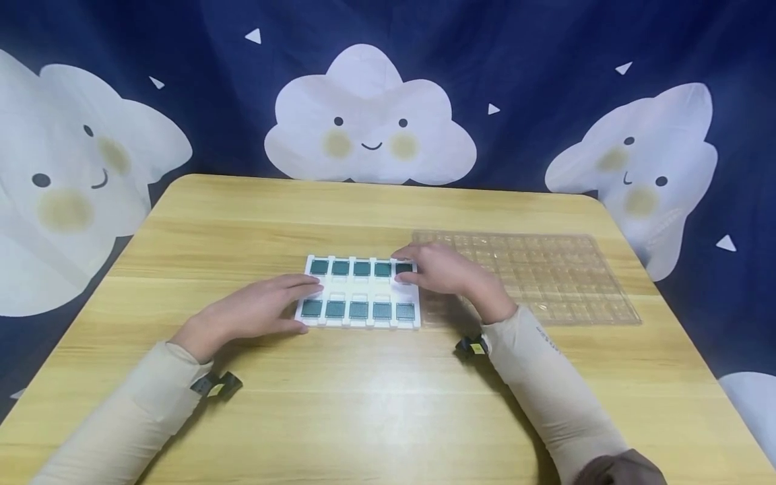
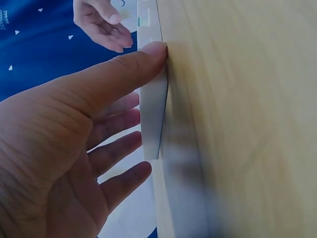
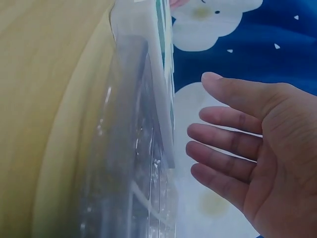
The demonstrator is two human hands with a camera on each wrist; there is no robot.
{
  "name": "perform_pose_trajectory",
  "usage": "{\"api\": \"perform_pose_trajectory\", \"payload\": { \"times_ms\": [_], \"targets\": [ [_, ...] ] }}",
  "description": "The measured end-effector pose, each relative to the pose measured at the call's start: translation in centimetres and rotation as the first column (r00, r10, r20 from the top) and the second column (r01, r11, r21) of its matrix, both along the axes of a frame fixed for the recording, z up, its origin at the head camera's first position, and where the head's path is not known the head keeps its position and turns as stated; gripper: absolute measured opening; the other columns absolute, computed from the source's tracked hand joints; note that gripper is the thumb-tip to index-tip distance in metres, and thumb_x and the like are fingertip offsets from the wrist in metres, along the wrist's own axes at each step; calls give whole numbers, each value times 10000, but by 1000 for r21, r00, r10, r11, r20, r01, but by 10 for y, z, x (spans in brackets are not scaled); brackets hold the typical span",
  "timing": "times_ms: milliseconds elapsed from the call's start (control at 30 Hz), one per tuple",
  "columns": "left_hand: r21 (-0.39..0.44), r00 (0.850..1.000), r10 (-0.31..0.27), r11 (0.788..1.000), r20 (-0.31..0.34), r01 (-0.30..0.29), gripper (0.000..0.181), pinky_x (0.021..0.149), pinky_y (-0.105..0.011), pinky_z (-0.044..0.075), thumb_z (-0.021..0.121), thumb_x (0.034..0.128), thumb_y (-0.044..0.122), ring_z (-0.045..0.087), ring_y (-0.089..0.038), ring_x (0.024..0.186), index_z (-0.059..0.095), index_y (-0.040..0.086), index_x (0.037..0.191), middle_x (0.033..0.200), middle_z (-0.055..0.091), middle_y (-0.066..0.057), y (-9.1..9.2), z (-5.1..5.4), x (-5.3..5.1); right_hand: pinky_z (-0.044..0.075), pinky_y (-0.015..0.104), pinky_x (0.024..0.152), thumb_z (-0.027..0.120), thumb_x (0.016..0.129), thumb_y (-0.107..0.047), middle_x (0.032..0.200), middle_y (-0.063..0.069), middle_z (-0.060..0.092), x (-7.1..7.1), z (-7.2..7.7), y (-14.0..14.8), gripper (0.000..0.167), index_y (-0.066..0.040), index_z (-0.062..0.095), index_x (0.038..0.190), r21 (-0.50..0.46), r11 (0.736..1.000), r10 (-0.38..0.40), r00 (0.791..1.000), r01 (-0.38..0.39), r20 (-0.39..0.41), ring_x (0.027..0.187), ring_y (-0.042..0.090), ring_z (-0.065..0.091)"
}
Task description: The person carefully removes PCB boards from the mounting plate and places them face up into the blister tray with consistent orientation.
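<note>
A white tray (image 1: pixel 339 292) holds two rows of small dark-green square pieces, some with a fine grid pattern. At its left end, my left hand (image 1: pixel 257 310) touches the tray with fairly straight fingers. In the left wrist view the left thumb (image 2: pixel 141 59) rests against the tray's side wall (image 2: pixel 154 119). My right hand (image 1: pixel 445 269) hovers over the tray's right end. Seen from the right wrist, the right hand (image 3: pixel 247 144) has its fingers extended, apart from the tray's edge (image 3: pixel 158 89), and holds nothing.
To the right lies a wide clear plastic tray (image 1: pixel 545 276) with many small compartments; its left edge meets the white tray's right end. Both stand on a wooden table (image 1: pixel 376 391). Behind the table hangs a dark blue curtain (image 1: pixel 515 40) with cloud figures.
</note>
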State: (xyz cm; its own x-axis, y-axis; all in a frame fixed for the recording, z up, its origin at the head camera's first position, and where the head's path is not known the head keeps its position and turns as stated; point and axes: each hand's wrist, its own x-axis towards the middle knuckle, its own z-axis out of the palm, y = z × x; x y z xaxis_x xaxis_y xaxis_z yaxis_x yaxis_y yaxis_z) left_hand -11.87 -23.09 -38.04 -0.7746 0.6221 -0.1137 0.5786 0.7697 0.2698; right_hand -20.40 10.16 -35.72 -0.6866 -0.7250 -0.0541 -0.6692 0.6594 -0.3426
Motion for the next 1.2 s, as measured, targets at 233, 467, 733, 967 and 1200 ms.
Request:
{"api": "perform_pose_trajectory", "payload": {
  "times_ms": [233,467,733,967,1200],
  "targets": [
    [17,999,-30,999,-25,31,665,1094,-481,368,756,857,378,418,-294,1355,528,102,1418,1473,465,-98,-2,2,0,324,460,1128,677,936,-309,1326,119,600,-5,-2,3,468,-32,612,1308,-29,999,-17,1000,17,-15,1323,372,444],
    [5,1000,-6,1000,5,6,675,1106,-491,348,741,868,391,383,-304,1376,504,122,1440,1508,416,-99,-2,3,-1,317,453,1132,703,915,-311,1315,116,607,-8,-7,2,467,-38,628,1286,-18,1000,-25,999,25,-24,1326,366,442],
    [-1,1000,5,1000,8,-5,696,1121,-517,312,706,885,434,357,-344,1382,471,124,1463,1510,398,-141,1,2,-1,406,425,1070,718,901,-324,1257,82,646,-9,-12,2,442,-60,654,1250,-1,1000,-21,1000,21,-22,1197,288,572],
    [-5,1000,4,1000,-6,-4,716,1125,-535,292,710,880,433,340,-371,1386,458,114,1468,1505,404,-148,5,-1,1,431,417,1044,724,895,-333,1239,77,654,-6,-12,1,450,-63,657,1248,20,1000,-23,999,24,-23,1161,263,591],
    [-9,1000,1,1000,-20,-1,714,1124,-534,297,705,888,427,330,-370,1391,443,121,1477,1497,419,-136,8,-1,2,443,420,1031,730,893,-316,1261,76,645,-5,-13,1,446,-66,658,1255,36,999,-40,999,41,-25,1172,270,584]
  ]
}}
